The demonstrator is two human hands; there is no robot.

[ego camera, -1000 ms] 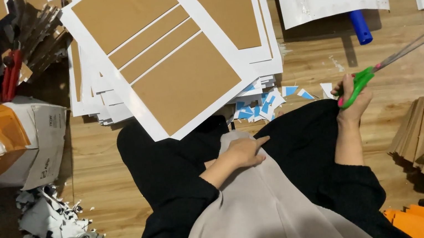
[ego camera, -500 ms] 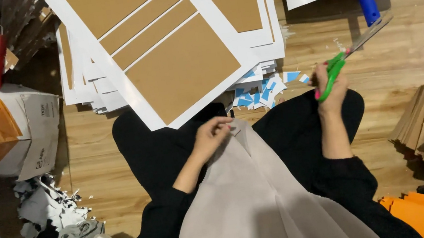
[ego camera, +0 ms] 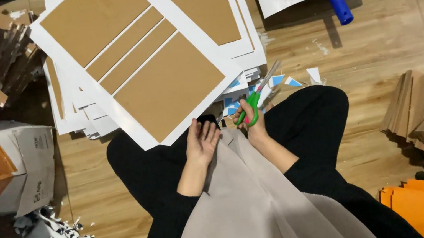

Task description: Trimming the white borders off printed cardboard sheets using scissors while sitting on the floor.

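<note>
Holding green-handled metal scissors, the right hand points them up and away. Left hand lies open and empty, touching the beige cloth just beside.

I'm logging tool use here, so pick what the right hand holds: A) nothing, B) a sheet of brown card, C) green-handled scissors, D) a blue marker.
C: the right hand grips green-handled scissors, blades pointing up toward the stacked sheets, while the blue marker lies apart on the floor.
</note>
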